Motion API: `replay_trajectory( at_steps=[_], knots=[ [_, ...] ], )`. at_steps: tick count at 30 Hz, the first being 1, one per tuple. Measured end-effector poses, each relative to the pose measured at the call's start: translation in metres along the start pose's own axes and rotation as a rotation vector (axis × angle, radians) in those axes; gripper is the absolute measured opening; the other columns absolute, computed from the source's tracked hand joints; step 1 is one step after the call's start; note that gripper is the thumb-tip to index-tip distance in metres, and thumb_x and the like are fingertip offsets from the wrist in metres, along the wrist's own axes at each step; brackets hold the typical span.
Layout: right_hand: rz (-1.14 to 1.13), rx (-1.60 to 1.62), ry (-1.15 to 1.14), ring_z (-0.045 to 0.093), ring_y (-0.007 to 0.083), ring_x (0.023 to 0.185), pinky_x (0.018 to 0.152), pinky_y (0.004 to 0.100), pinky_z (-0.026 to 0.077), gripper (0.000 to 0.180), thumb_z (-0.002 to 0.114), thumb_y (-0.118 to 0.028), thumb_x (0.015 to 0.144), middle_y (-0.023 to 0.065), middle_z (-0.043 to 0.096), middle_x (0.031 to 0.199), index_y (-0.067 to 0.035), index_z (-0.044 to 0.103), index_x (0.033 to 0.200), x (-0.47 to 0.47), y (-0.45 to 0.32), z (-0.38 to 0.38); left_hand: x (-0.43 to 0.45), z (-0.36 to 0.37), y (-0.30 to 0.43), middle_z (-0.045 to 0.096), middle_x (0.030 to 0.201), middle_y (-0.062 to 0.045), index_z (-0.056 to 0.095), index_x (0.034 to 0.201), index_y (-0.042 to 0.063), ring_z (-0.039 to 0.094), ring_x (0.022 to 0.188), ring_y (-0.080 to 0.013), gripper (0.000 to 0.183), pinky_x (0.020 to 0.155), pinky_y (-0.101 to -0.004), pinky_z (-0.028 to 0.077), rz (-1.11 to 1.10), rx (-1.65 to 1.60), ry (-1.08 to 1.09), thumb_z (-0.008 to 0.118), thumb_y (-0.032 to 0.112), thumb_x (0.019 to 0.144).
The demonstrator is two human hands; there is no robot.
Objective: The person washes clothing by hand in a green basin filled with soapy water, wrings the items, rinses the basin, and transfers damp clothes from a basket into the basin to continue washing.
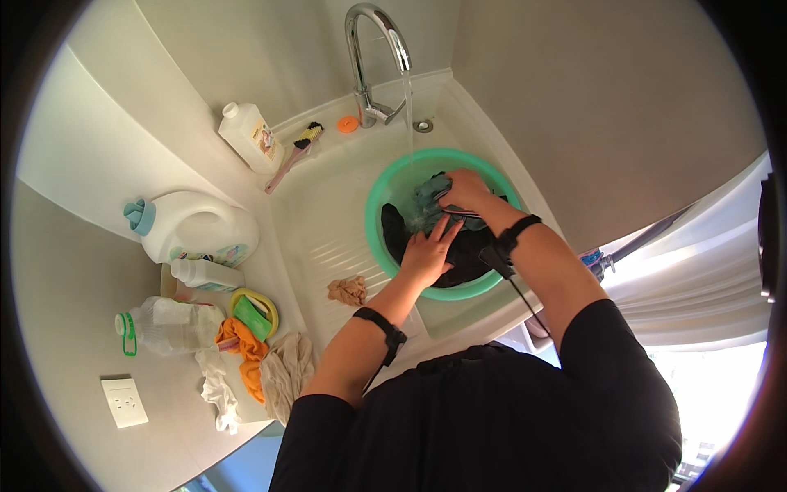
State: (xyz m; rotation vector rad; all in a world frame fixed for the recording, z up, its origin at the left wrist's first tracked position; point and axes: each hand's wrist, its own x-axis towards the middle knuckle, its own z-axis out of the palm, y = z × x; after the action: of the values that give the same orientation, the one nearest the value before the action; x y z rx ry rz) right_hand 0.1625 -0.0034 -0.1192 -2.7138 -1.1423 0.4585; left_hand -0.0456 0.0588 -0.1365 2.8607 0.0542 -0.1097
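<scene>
A mint-green plastic basin [372, 240] stands in the white laundry sink [326, 203], with wet clothes and water in it. My right hand [468, 187] grips a blue-grey cloth [432, 189] with a striped edge near the basin's far side. The fingers of my left hand [428, 255] are spread, its tips close to the blue-grey cloth and above a black garment [470, 258]. From the chrome faucet [375, 24], water [408, 117] runs down into the basin. A crumpled tan cloth [348, 290] lies on the sink's ribbed washboard, left of my left forearm.
A scrub brush [295, 154], an orange disc [347, 124] and a white bottle [253, 138] line the back ledge. On the left are a large detergent jug [203, 227], smaller bottles, a green sponge [253, 318] in a yellow dish, and orange [249, 350] and beige cloths [288, 372].
</scene>
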Motion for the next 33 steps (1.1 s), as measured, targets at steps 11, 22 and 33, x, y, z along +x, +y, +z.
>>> replay_trajectory(
  at_steps=[11, 22, 33],
  knots=[
    [-0.239, 0.269, 0.194, 0.058, 0.04, 0.098, 0.084, 0.0453, 0.049, 0.054, 0.081, -0.032, 0.062, 0.0203, 0.057, 0.105, 0.002, 0.064, 0.101, -0.131, 0.049, -0.059, -0.028, -0.007, -0.032, 0.057, 0.09, -0.011, 0.063, 0.095, 0.002, 0.058, 0.086, -0.0291, 0.036, 0.078, -0.0385, 0.048, -0.049, -0.701, 0.215, 0.075, 0.007, 0.061],
    [-0.406, 0.001, 0.098, 0.056, 0.0385, 0.106, 0.09, 0.0454, 0.051, 0.055, 0.083, -0.021, 0.062, 0.0188, 0.047, 0.122, -0.004, 0.065, 0.111, -0.184, 0.024, -0.043, 0.013, -0.027, -0.016, 0.019, 0.159, -0.022, 0.009, 0.157, 0.015, 0.031, 0.14, -0.043, 0.129, 0.11, -0.0539, 0.036, 0.058, -0.455, 0.049, 0.091, 0.033, 0.058],
    [-0.363, -0.172, 0.002, 0.058, 0.0431, 0.101, 0.082, 0.0441, 0.055, 0.023, 0.064, -0.004, 0.077, 0.021, 0.042, 0.125, -0.007, 0.067, 0.099, -0.133, 0.02, 0.009, 0.002, 0.004, 0.009, -0.008, 0.16, -0.029, -0.003, 0.153, -0.008, 0.012, 0.148, -0.0458, 0.131, 0.115, -0.0622, 0.015, -0.154, 0.096, -0.37, 0.066, 0.071, 0.075]
  ],
)
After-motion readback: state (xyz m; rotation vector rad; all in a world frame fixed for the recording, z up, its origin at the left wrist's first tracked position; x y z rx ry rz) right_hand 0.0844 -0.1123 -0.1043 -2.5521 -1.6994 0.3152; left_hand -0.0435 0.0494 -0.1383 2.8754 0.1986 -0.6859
